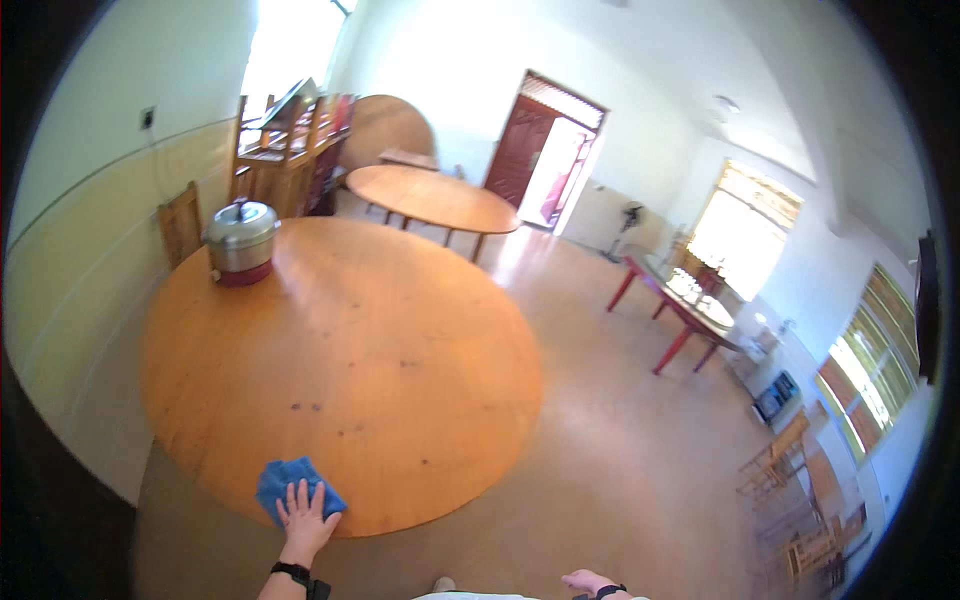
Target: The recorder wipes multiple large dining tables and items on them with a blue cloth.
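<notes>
My left hand (306, 517) lies flat with spread fingers on a blue cloth (283, 480), pressing it against the near edge of a round wooden table (375, 337). Part of the cloth sticks out beyond the fingers on the far side. My right hand (589, 580) hangs at the bottom of the picture, off the table over the floor; it touches no object that shows, and its fingers are only partly seen. At the table's far left stands a metal pot (241, 232) with a lid and a red base.
A wall (97, 300) runs along the left, with a wooden chair (180, 225) beside it. Behind stand a second round table (431, 196) and stacked wooden furniture (281, 165). A red-legged table (675, 300) holding dishes and several chairs are at the right.
</notes>
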### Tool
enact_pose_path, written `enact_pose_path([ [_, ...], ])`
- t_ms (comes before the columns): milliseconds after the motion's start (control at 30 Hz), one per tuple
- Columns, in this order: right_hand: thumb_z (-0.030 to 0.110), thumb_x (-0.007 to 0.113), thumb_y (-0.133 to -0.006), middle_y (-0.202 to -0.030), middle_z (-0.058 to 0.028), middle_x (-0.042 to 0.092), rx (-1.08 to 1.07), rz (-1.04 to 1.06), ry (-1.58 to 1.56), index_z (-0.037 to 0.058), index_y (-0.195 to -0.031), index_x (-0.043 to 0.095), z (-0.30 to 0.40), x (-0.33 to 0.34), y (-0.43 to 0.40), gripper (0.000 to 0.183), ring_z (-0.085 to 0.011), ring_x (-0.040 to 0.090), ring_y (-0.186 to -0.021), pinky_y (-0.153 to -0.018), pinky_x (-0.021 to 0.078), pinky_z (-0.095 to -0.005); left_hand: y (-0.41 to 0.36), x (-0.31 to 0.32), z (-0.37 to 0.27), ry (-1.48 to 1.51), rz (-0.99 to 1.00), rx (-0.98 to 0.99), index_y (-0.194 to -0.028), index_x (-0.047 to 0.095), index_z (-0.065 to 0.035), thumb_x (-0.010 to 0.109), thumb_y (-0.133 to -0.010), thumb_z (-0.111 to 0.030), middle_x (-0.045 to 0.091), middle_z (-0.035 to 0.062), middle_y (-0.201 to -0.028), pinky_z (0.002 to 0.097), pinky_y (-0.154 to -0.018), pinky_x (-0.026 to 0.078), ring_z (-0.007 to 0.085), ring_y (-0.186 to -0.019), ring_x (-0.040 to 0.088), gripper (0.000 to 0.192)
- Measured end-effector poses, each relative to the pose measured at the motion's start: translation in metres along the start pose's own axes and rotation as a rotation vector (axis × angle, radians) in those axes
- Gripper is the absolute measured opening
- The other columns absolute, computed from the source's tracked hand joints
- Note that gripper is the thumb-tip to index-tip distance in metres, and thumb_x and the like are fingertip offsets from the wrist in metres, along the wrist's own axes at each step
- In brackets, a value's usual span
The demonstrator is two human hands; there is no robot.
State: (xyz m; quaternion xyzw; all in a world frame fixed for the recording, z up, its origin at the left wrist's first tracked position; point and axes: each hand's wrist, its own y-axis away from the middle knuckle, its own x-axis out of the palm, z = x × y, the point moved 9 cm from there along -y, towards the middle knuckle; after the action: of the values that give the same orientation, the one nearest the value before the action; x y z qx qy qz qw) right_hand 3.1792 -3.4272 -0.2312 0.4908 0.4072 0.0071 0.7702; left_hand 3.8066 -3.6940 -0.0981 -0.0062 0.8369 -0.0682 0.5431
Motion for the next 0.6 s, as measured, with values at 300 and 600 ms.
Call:
enact_pose_path([
  [300,0.045,0.057,-0.088,-0.084,-0.0012,0.061,-0.060,-0.106,-0.266,0.0055,-0.098,0.065,0.012,0.000,0.033,0.042,-0.0138,0.052,-0.075,-0.069,0.0433,-0.0341,-0.011,0.004,0.000,0.010,0.053,-0.069,-0.136,0.041,-0.0169,0.062,-0.080,-0.046,0.028,0.0147,-0.147,0.0614,-0.108,0.013,0.0363,-0.138,0.018,0.066],
  [600,0.043,0.057,-0.087,-0.083,-0.0034,0.067,-0.060,-0.015,-0.228,0.0042,-0.093,0.068,0.000,0.036,0.024,0.041,-0.0177,0.058,-0.072,-0.067,0.0473,-0.0351,0.016,-0.019,-0.025,-0.007,-0.260,0.157,-0.102,0.059,-0.0174,0.070,-0.071,-0.023,0.048,0.0088,-0.115,0.0494,-0.095,0.032,0.0305,-0.115,0.041,0.034],
])
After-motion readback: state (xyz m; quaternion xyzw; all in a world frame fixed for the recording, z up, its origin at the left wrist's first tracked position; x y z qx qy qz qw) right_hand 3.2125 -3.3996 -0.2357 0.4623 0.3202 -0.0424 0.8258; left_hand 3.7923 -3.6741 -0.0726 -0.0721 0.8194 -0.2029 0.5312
